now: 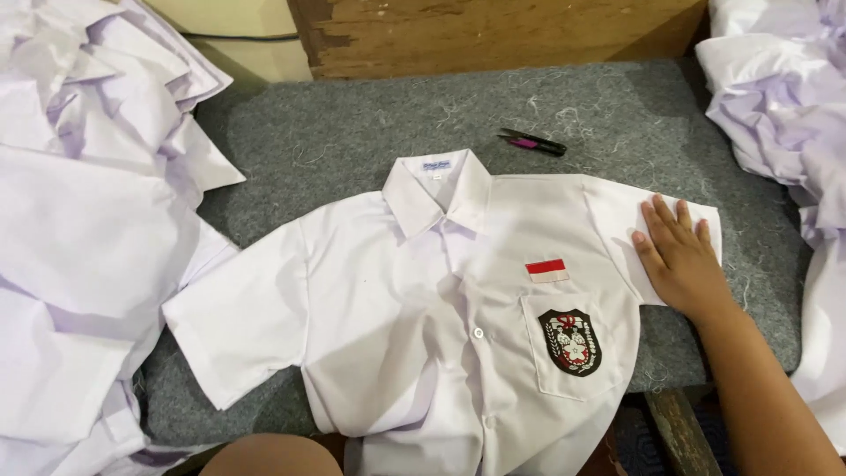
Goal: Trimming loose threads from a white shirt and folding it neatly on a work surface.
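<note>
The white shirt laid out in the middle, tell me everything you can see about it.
The white shirt is short-sleeved, of thin woven cloth, lying front up and spread flat on the grey felt pad, its hem hanging over the near edge. It has a pointed collar with a neck label, a buttoned placket, a red-and-white strip above a chest pocket, and a dark crest badge on that pocket. The right hand rests flat, fingers spread, on one sleeve. The other sleeve touches the heap of white shirts.

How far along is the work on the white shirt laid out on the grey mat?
Done: the white shirt lies face up on the grey mat, buttoned, collar flat, both sleeves spread. In hand: the right hand presses flat on one sleeve; the left hand is out of view. Left: no fold shows yet, the thread snips lie untouched, and piles of white shirts sit at both sides.
</note>
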